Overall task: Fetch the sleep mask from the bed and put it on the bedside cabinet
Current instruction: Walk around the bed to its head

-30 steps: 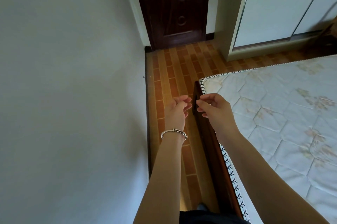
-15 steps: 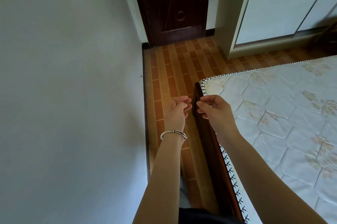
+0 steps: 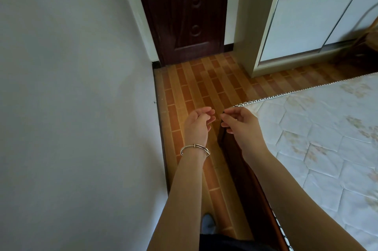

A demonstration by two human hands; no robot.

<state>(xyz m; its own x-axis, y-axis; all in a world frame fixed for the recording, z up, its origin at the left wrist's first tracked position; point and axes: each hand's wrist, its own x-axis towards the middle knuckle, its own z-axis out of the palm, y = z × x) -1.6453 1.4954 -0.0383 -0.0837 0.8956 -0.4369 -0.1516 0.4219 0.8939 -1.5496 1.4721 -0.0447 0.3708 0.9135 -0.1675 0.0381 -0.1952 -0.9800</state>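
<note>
My left hand [image 3: 197,125], with a silver bangle on the wrist, hovers over the floor strip beside the bed, fingers loosely curled and holding nothing. Close to its right, my right hand [image 3: 242,126] hangs over the bed's near corner, fingers also loosely curled and empty. The bed [image 3: 319,128] fills the right side, a bare white quilted mattress with a faint floral print on a dark wooden frame [image 3: 241,164]. No sleep mask and no bedside cabinet show in this view.
A plain wall [image 3: 71,107] bounds the narrow brick-patterned floor strip [image 3: 196,87] on the left. A dark wooden door [image 3: 184,15] stands shut at its far end. A wardrobe with sliding doors [image 3: 311,15] stands beyond the bed. My shoe [image 3: 207,223] is on the floor below.
The view has tilted up a little and the door handle has come into sight. Both hands stay close together in the same pose, with the fingers slightly looser.
</note>
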